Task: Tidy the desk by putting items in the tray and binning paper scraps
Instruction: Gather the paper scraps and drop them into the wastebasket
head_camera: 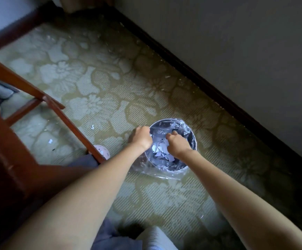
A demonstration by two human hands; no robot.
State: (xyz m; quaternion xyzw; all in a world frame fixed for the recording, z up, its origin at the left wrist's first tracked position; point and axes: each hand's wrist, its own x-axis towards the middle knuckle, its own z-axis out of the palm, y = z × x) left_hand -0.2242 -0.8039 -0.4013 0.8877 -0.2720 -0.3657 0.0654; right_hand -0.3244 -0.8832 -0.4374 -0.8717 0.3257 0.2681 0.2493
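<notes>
A round bin (194, 141) lined with a clear plastic bag stands on the carpet, holding several white paper scraps (162, 153). My left hand (141, 138) is at the bin's left rim, fingers curled down at the liner edge. My right hand (176, 142) hangs over the bin's opening with the fingers bunched; I cannot tell whether it holds scraps. Two small paper scraps (92, 127) (50, 141) lie on the carpet to the left, under the desk frame.
Red-brown wooden legs and rails (60, 112) cross the left side. A pink perforated ball (101, 150) sits by one leg. A dark skirting board (218, 94) and wall run along the right. Patterned green carpet (110, 83) covers the floor.
</notes>
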